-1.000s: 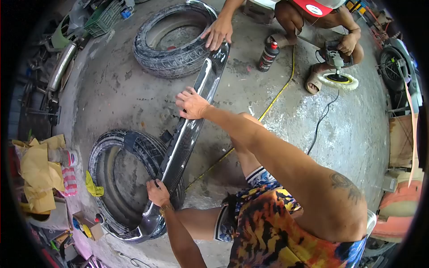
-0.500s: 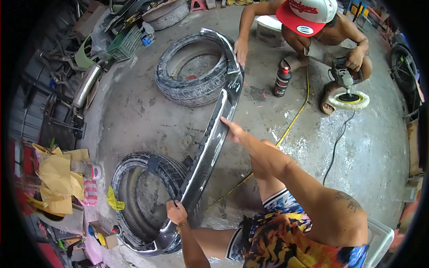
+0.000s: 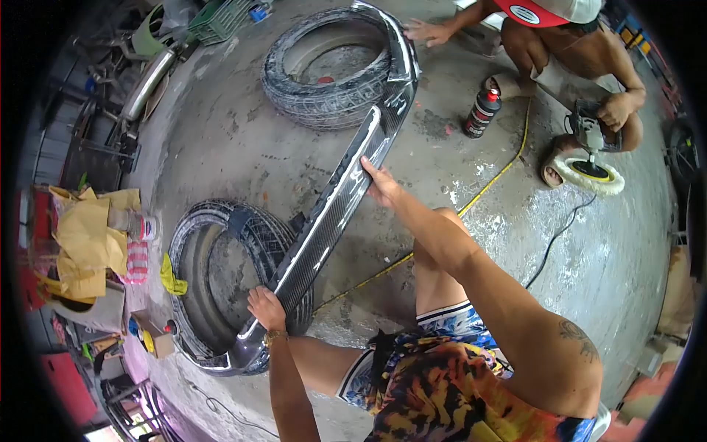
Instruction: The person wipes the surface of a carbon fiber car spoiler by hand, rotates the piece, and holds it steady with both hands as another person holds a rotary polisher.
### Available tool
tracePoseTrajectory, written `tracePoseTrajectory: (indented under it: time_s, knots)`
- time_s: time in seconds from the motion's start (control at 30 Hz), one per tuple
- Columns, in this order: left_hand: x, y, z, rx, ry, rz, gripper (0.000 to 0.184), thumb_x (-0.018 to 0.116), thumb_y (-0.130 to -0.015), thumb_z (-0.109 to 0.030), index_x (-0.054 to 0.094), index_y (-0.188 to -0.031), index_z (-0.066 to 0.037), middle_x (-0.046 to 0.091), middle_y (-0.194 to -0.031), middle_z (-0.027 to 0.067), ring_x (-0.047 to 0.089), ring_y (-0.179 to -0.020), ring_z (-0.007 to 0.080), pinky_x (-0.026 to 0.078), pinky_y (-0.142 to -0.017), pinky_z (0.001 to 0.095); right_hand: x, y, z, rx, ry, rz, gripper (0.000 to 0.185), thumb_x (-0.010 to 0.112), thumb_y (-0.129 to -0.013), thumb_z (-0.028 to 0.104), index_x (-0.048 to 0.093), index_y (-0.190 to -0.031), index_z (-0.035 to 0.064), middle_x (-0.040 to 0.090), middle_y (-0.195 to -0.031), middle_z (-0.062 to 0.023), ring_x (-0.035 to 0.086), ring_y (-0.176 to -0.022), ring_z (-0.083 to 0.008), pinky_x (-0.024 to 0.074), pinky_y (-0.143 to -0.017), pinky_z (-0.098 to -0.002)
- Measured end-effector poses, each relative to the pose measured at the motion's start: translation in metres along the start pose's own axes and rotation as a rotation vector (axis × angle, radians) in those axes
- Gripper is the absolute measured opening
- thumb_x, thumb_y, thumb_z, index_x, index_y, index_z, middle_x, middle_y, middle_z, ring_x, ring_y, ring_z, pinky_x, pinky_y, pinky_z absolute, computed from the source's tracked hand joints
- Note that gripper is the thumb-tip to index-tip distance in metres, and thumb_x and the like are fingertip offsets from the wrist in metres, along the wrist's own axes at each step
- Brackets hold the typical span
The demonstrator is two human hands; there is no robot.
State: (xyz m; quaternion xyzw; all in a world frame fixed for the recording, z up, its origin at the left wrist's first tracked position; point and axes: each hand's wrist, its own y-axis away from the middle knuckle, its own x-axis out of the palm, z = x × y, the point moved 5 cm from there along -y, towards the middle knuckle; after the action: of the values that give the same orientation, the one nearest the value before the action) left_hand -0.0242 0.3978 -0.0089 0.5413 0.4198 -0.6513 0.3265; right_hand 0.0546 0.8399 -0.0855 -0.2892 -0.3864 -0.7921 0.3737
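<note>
A long carbon-fibre bumper lip (image 3: 340, 202), glossy black with white smears, lies across two worn tires. Its far end rests on the far tire (image 3: 324, 103), its near end on the near tire (image 3: 193, 295). My left hand (image 3: 267, 309), a bracelet at the wrist, is closed round the lip near its lower end. Around the middle edge my right hand (image 3: 380, 182) grips it, with the thumb on top and the other fingers partly hidden beneath. A co-worker's hand (image 3: 431, 32) hovers with spread fingers beside the far end.
The crouching co-worker holds a polisher (image 3: 589, 136) with a white wool pad. A black bottle with a red cap (image 3: 482, 113) stands on the concrete. A yellow hose (image 3: 490, 188) and a black cord (image 3: 554, 239) cross the floor. Brown paper (image 3: 92, 239) and clutter line the left side.
The co-worker's hand has come off the lip's far end and its fingers have spread. The view has shifted, so the tires and lip sit higher. Both my hands keep hold.
</note>
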Motion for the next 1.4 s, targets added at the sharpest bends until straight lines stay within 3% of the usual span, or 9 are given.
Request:
tracePoseTrajectory:
  time_s: [0.17, 0.37, 0.53, 0.77, 1.03, 1.1, 1.23, 1.27, 1.4]
  knots:
    - [0.004, -0.019, -0.032, -0.130, 0.188, -0.029, 0.034, 0.044, -0.103, -0.035, 0.063, -0.101, -0.007, 0.063, -0.108, 0.0114, 0.058, -0.106, 0.0337, 0.042, -0.085, 0.0530, -0.005, -0.007, -0.003, -0.006, 0.011, -0.053, 0.051, 0.071, -0.094, 0.041, 0.052, -0.130, 0.0098, 0.069, -0.117, -0.0059, 0.069, -0.102, -0.0207, 0.0589, -0.088, -0.0435]
    - [-0.001, -0.028, -0.059, -0.233, 0.088, -0.107, 0.050, 0.044, -0.102, -0.041, 0.069, -0.084, -0.002, 0.070, -0.085, 0.0194, 0.065, -0.080, 0.0403, 0.047, -0.078, 0.0514, -0.003, -0.002, 0.001, 0.002, 0.074, -0.087, 0.055, 0.071, -0.093, 0.044, 0.052, -0.130, 0.0078, 0.068, -0.120, -0.0078, 0.069, -0.103, -0.0215, 0.0579, -0.090, -0.0432]
    - [0.002, -0.027, -0.058, -0.237, 0.085, -0.066, 0.048, 0.044, -0.102, -0.039, 0.070, -0.087, -0.001, 0.070, -0.086, 0.0214, 0.065, -0.081, 0.0409, 0.047, -0.078, 0.0518, -0.001, 0.003, 0.002, -0.003, 0.058, -0.090, 0.061, 0.071, -0.093, 0.044, 0.051, -0.135, 0.0042, 0.066, -0.126, -0.0098, 0.064, -0.115, -0.0236, 0.0504, -0.101, -0.0456]
    - [0.007, -0.026, -0.055, -0.270, 0.045, 0.013, 0.055, 0.039, -0.103, -0.044, 0.073, -0.097, -0.001, 0.072, -0.094, 0.0213, 0.065, -0.084, 0.0442, 0.048, -0.081, 0.0537, -0.002, 0.002, -0.002, 0.018, 0.050, -0.133, 0.062, 0.068, -0.094, 0.046, 0.051, -0.137, 0.0050, 0.065, -0.128, -0.0074, 0.062, -0.116, -0.0213, 0.0498, -0.099, -0.0417]
    - [0.005, -0.025, -0.056, -0.251, 0.052, -0.007, 0.055, 0.039, -0.102, -0.045, 0.074, -0.102, -0.002, 0.071, -0.096, 0.0238, 0.065, -0.085, 0.0453, 0.048, -0.080, 0.0544, -0.017, -0.010, -0.015, 0.013, -0.085, -0.055, 0.067, 0.045, -0.103, 0.055, 0.040, -0.146, 0.0032, 0.054, -0.145, -0.0126, 0.056, -0.128, -0.0281, 0.0452, -0.106, -0.0479]
    - [0.010, -0.023, -0.053, -0.242, 0.052, -0.028, 0.055, 0.039, -0.102, -0.045, 0.075, -0.104, -0.003, 0.071, -0.096, 0.0240, 0.065, -0.085, 0.0454, 0.048, -0.080, 0.0546, -0.028, -0.024, -0.025, 0.019, -0.166, -0.079, 0.062, 0.039, -0.105, 0.056, 0.046, -0.144, 0.0081, 0.059, -0.140, -0.0061, 0.057, -0.126, -0.0224, 0.0438, -0.108, -0.0491]
    - [0.015, -0.024, -0.049, -0.247, 0.037, -0.066, 0.055, 0.039, -0.102, -0.046, 0.075, -0.107, -0.005, 0.071, -0.096, 0.0243, 0.066, -0.084, 0.0457, 0.049, -0.081, 0.0550, 0.003, 0.009, -0.001, 0.035, -0.080, -0.004, 0.065, 0.049, -0.101, 0.054, 0.042, -0.147, 0.0090, 0.061, -0.137, -0.0044, 0.059, -0.123, -0.0219, 0.0446, -0.107, -0.0449]
    - [0.017, -0.024, -0.048, -0.252, 0.027, -0.042, 0.056, 0.038, -0.102, -0.047, 0.075, -0.109, -0.005, 0.072, -0.098, 0.0236, 0.066, -0.085, 0.0455, 0.049, -0.081, 0.0553, 0.007, 0.014, 0.003, 0.028, -0.090, 0.039, 0.062, 0.063, -0.097, 0.041, 0.042, -0.146, 0.0090, 0.062, -0.135, -0.0054, 0.060, -0.120, -0.0207, 0.0466, -0.106, -0.0419]
    - [0.014, -0.025, -0.050, -0.277, 0.016, 0.021, 0.056, 0.038, -0.102, -0.047, 0.075, -0.112, -0.006, 0.072, -0.103, 0.0230, 0.066, -0.090, 0.0455, 0.049, -0.083, 0.0558, 0.004, 0.013, -0.003, -0.042, -0.145, -0.049, 0.048, 0.075, -0.087, 0.015, 0.053, -0.129, 0.0082, 0.066, -0.124, -0.0063, 0.062, -0.117, -0.0198, 0.0504, -0.101, -0.0422]
